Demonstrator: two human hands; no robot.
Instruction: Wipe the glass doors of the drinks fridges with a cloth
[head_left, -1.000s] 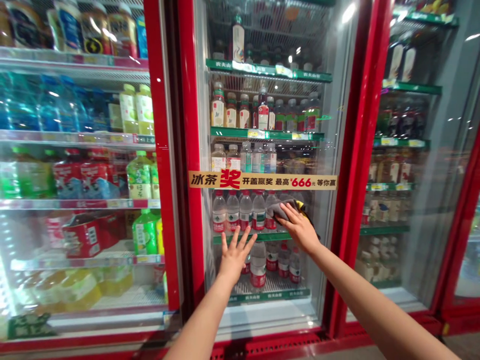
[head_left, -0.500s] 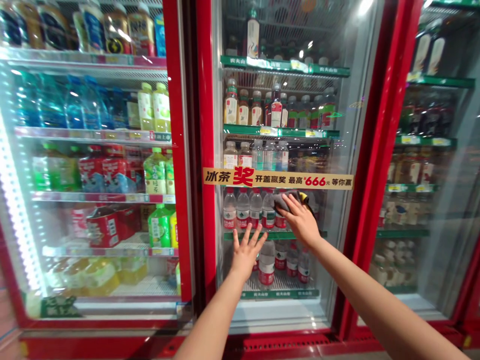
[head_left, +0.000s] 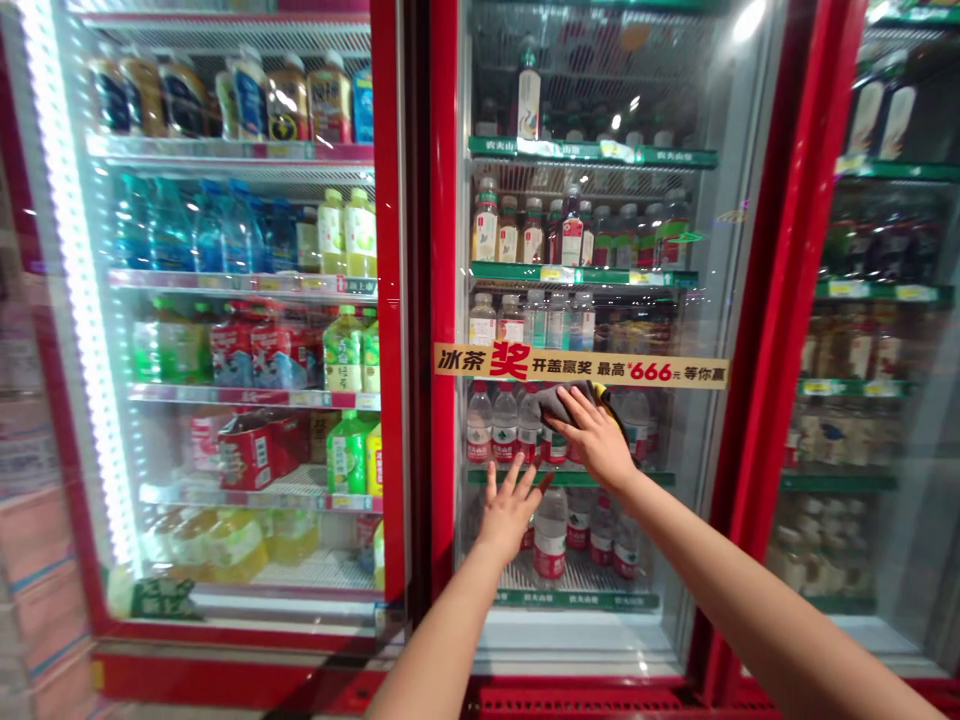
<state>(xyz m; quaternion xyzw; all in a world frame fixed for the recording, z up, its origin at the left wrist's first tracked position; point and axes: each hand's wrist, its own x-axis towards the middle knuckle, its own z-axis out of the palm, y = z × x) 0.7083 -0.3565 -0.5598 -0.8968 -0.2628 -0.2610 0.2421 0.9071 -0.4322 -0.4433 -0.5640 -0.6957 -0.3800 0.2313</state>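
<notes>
Shifted leftward, the grey cloth (head_left: 553, 405) is covered by the spread right hand (head_left: 600, 442), best kept flat on the glass door (head_left: 694, 420), left hand (head_left: 504, 520) splayed below.

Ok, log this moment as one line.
left hand: spread, at glass door | right hand: flat on gray cloth, against glass | cloth: just below printed strip | bottles: behind glass
</notes>
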